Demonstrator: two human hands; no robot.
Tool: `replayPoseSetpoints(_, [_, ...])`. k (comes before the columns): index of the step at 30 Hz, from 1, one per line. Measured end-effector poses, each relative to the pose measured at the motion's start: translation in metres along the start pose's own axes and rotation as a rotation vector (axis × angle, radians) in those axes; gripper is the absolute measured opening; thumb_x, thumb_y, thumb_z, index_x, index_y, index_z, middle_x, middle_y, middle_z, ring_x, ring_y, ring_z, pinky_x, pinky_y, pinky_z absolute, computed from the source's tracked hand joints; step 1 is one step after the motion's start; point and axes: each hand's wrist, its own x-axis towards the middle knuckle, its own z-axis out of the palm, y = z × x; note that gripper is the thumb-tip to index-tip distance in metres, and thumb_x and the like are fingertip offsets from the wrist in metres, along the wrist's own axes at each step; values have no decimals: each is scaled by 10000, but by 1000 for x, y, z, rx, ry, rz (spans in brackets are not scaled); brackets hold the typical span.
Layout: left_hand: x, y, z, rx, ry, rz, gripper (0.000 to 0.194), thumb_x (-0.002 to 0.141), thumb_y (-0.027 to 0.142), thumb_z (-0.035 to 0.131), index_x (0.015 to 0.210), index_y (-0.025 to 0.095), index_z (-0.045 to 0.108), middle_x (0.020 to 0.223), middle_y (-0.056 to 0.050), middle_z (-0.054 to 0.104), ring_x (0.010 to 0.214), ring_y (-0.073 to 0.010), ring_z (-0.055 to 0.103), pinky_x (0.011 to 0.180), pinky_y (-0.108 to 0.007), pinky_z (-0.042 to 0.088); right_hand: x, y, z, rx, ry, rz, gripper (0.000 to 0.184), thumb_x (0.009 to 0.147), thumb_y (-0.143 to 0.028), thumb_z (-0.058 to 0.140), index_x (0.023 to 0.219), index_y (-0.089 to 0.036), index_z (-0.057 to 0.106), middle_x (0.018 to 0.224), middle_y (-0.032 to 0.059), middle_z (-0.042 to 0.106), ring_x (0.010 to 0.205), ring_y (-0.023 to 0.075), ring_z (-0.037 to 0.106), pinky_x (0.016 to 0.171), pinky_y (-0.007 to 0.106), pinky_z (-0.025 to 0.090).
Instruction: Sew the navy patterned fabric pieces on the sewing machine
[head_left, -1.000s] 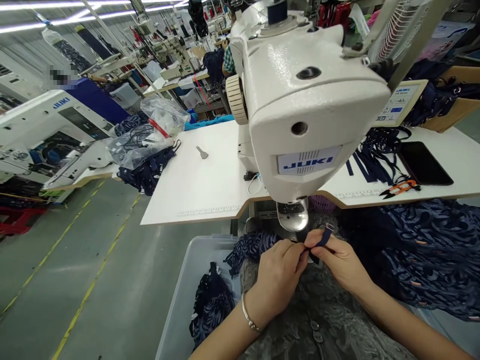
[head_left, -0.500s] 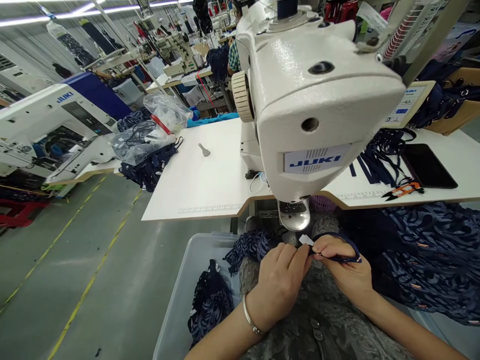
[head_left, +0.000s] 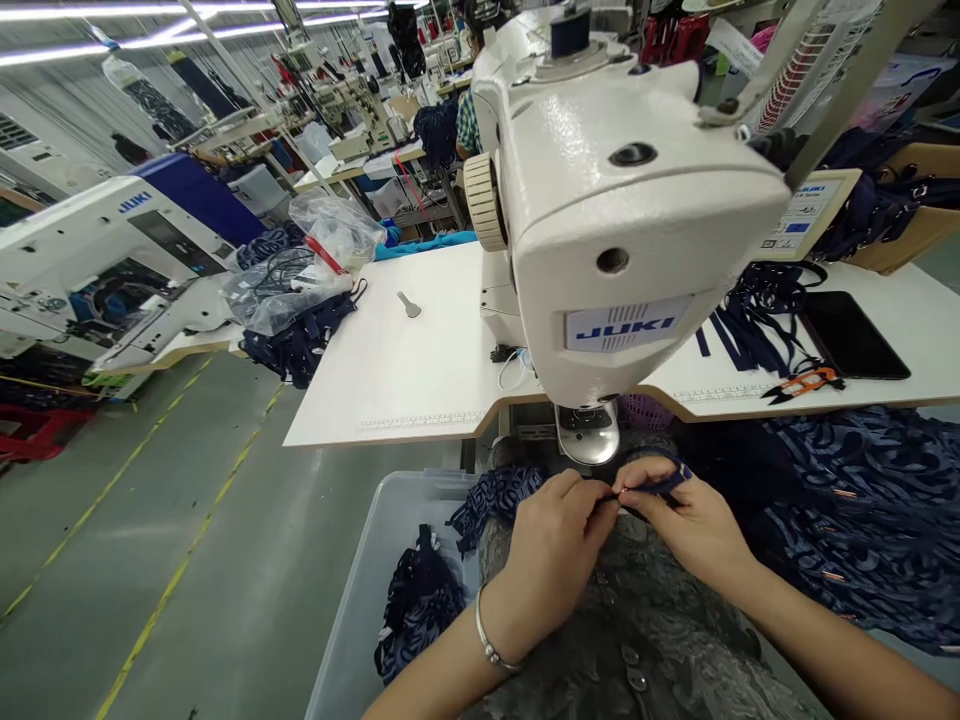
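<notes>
Below the metal work plate point(head_left: 589, 445) of the JUKI sewing machine point(head_left: 637, 220), my two hands meet at a narrow navy strap point(head_left: 667, 484). My left hand point(head_left: 559, 545), with a silver bangle at its wrist, pinches one end. My right hand point(head_left: 694, 525) pinches the strap close beside those fingertips, and a loop of it curves over the right fingers. A small shiny spot shows where the fingertips meet; I cannot make out what it is. Left of my left hand lies a bunched navy patterned garment point(head_left: 499, 505).
A clear plastic bin point(head_left: 352, 590) on the left holds another patterned garment point(head_left: 420, 610). More patterned fabric point(head_left: 862, 520) spreads on the right. On the white table point(head_left: 420, 370) are a small metal piece point(head_left: 409, 305), orange thread snips point(head_left: 806, 383), navy straps point(head_left: 739, 335) and a black tablet point(head_left: 855, 335).
The white tag that stuck up between my fingers is no longer visible there. My fingertips have drawn closer together, and the strap loop at my right hand looks smaller.
</notes>
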Motion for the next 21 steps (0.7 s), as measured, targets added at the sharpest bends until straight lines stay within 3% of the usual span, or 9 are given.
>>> replayPoseSetpoints(4, [18, -6, -10, 12, -45, -52, 84, 962, 247, 533, 931, 202, 598, 820, -2, 587, 750, -153, 581, 625, -255, 454, 24, -12, -1, -106, -34, 120, 105, 869, -347, 622, 872, -249, 658, 844, 2, 686, 788, 204, 647, 686, 295, 518])
replayPoseSetpoints(9, [32, -22, -6, 255, 114, 75, 148, 970, 237, 511, 1086, 169, 575, 1023, -80, 635, 928, -212, 583, 817, -350, 471, 43, -14, 6, -180, -10, 66, 108, 894, -337, 566, 892, -252, 633, 910, 21, 650, 877, 225, 610, 797, 350, 483])
replayPoseSetpoints(12, [25, -30, 5, 285, 203, 225, 215, 976, 173, 486, 1174, 167, 571, 1123, -77, 659, 1019, -198, 588, 922, -372, 429, 47, -11, 8, -177, 4, 37, 105, 893, -338, 557, 924, -244, 593, 948, 37, 571, 802, 202, 564, 742, 342, 483])
replayPoseSetpoints(15, [11, -34, 17, 301, 226, 374, 281, 964, 182, 528, 1237, 128, 567, 1183, -69, 673, 1140, -191, 570, 967, -355, 408, 52, -5, 7, -120, 19, 128, 203, 842, -345, 613, 990, -238, 524, 901, 18, 481, 691, 170, 493, 660, 322, 477])
replayPoseSetpoints(18, [-1, -37, 25, 439, 247, 380, 386, 941, 248, 593, 1311, 147, 546, 1284, -47, 636, 1225, -202, 529, 959, -343, 398, 57, -3, 5, 15, -60, 227, 271, 848, -382, 618, 1033, -242, 478, 845, -4, 468, 715, 173, 490, 682, 317, 474])
replayPoseSetpoints(21, [-6, -37, 27, 510, 206, 359, 380, 947, 192, 563, 1326, 201, 549, 1349, -19, 591, 1241, -192, 520, 925, -321, 396, 61, -6, 1, 76, -109, 255, 255, 878, -434, 587, 1007, -241, 483, 824, -10, 466, 742, 174, 490, 692, 308, 462])
